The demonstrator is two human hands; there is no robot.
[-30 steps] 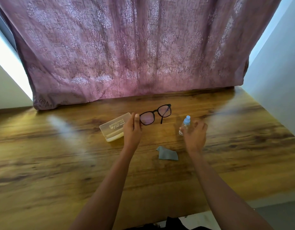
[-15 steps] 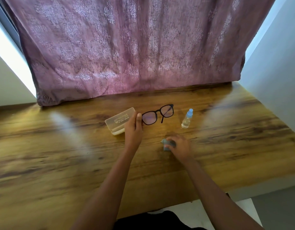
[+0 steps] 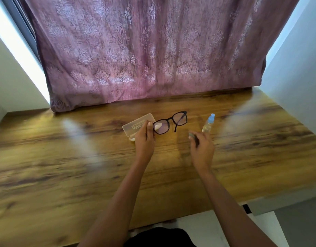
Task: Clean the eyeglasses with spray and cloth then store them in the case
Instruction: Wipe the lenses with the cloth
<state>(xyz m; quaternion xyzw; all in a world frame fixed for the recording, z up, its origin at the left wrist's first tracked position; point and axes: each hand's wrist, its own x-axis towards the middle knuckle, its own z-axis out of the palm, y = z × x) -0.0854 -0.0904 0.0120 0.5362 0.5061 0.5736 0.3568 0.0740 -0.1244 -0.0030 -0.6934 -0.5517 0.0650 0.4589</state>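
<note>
The left hand [image 3: 144, 139] pinches the black-framed eyeglasses [image 3: 169, 122] by one end above the translucent case [image 3: 135, 126], while the right hand [image 3: 202, 147] grips the grey cloth [image 3: 193, 137] beside the spray bottle [image 3: 208, 123].

Daylight is glowing through the curtain [image 3: 144, 50] and blazing white at both its sides. Two pale glare streaks are lying across my bench [image 3: 46, 175]. Motion blur is softening my right hand [image 3: 202, 148]; the wide lens is bending the edges.

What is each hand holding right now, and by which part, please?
The left hand pinches the eyeglasses at the frame's outer end, beside one lens. The right hand grips the bunched grey cloth in its fingers.
</note>
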